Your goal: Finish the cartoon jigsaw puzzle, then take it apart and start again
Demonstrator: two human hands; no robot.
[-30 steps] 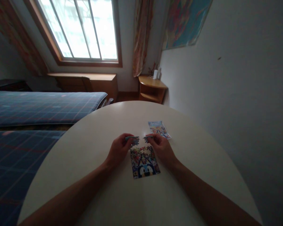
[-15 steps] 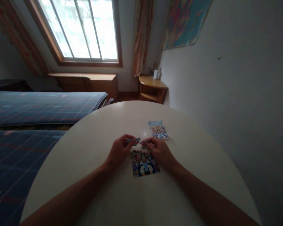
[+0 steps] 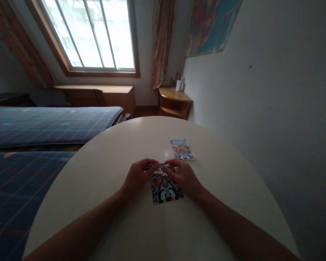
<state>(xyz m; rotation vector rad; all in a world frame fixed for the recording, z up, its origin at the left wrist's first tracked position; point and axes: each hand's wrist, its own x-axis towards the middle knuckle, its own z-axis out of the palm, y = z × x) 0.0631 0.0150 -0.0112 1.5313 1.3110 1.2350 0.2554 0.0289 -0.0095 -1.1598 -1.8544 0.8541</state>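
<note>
A partly joined jigsaw puzzle [image 3: 167,188] with a blue cartoon dog face lies flat on the white table, its lower edge toward me. At its far edge my left hand [image 3: 138,174] pinches a bluish strip of joined puzzle pieces [image 3: 161,165] between thumb and fingers. My right hand [image 3: 182,175] grips the other end of that strip, its thumb over the puzzle's upper part. My fingers partly hide the strip, and I cannot tell whether it is locked to the puzzle below. Just beyond my right hand lies a printed picture sheet [image 3: 182,148] with a similar design.
The round white table [image 3: 119,145] fills the foreground. On the left stand beds with blue plaid mattresses [image 3: 43,125]. A corner shelf [image 3: 176,95] and a desk [image 3: 116,89] stand beyond, below a bright window [image 3: 92,36]. A bare wall [image 3: 274,108] runs along the right.
Both hands have come together and lowered toward the puzzle's far edge. The pieces they held apart now meet in one strip there. The picture sheet stays put.
</note>
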